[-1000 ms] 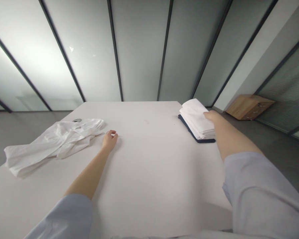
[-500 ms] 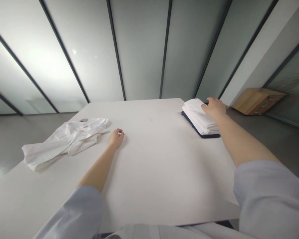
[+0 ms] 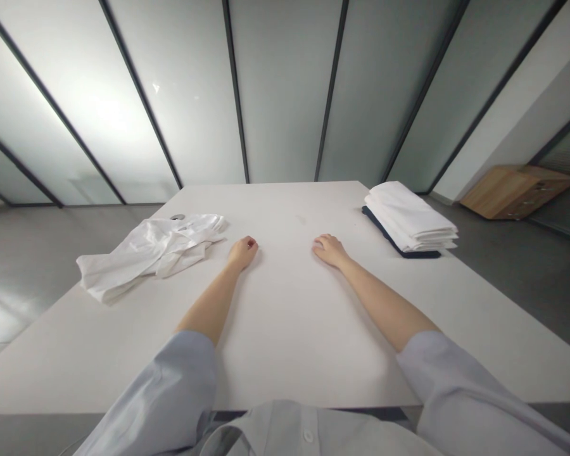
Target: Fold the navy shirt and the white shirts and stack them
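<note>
Over the white table, my left hand is loosely closed with its fingers curled in, and nothing shows in it. My right hand is open, palm down near the tabletop and holding nothing. Left of my left hand lies a crumpled white garment, perhaps a shirt, spread loosely and apart from the hand. Beyond my right hand, at the table's right side, sits a neat stack of folded white cloth. Beneath that stack is a folded dark navy cloth, showing along the lower edges.
A small dark round piece sits behind the white garment. Frosted glass panels with dark frames stand past the far table edge. On the floor to the right is a wooden cabinet.
My right hand has left the white folded stack and moved left to the middle of the table. My left hand stays near the crumpled garment. The view has shifted slightly.
</note>
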A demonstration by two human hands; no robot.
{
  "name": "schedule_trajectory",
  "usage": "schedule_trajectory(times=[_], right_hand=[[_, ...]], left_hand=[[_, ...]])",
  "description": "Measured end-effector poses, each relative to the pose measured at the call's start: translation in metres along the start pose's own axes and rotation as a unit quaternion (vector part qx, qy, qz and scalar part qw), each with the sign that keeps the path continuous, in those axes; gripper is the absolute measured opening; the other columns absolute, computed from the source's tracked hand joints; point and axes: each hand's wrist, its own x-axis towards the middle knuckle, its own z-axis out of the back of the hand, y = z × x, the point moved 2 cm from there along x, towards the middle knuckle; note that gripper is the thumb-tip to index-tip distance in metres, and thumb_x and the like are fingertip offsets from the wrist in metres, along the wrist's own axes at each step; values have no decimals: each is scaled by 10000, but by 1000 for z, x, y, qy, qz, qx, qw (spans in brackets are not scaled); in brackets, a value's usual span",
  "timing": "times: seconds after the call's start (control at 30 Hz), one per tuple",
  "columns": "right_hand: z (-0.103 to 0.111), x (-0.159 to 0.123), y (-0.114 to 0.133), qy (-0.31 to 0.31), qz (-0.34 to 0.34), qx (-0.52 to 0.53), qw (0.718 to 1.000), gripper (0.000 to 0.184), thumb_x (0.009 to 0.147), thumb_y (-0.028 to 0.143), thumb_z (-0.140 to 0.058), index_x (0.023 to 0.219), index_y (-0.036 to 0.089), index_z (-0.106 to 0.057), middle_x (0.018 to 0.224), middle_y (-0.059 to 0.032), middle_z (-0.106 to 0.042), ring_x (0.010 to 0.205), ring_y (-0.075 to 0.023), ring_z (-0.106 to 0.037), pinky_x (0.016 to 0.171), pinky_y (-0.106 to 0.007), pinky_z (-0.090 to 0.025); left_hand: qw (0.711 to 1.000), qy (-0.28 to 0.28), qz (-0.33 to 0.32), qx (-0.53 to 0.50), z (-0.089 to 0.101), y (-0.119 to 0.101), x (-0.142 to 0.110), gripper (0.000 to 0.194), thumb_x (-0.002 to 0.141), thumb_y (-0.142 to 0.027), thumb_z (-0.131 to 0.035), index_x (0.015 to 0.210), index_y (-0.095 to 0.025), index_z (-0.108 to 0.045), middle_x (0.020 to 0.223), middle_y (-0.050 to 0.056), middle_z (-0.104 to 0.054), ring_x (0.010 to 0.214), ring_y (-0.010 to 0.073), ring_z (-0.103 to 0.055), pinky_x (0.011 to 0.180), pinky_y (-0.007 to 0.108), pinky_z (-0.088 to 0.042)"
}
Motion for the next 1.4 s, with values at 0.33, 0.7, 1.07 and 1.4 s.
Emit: schedule_trajectory(times=[0.33,0.7,1.07,1.4], right_hand=[[1,-9,-5,6,38,3,999,271,878,289,-553,1114,203,-655,1253,-105,-624,1165,-243,-569,1004,-361,-429],[1,-9,-3,6,31,20,999,254,867,278,-567,1093,208,-660,1266,-104,-619,1174,-249,-567,1018,-381,-423],[0,-9,-4,9,31,17,999,256,871,285,-575,1101,215,-661,1267,-103,-618,1173,-250,-568,1007,-372,-427],[-1,-8,-4,5,34,13,999,265,878,284,-564,1115,209,-654,1269,-105,-618,1184,-248,-563,1015,-375,-424]], left_hand=[[1000,2,2,-8,0,0,1,197,860,-264,-514,948,-193,-675,886,59,-707,833,190,-634,735,271,-451],[1000,10,5,-5,2,0,0,220,862,-269,-498,977,-201,-674,926,59,-717,869,193,-641,765,278,-468],[1000,11,5,1,2,-2,-1,219,866,-267,-509,982,-193,-680,937,66,-717,881,195,-646,768,276,-463],[1000,11,5,-4,0,0,1,217,872,-270,-508,984,-191,-676,931,69,-708,883,203,-644,774,287,-465]])
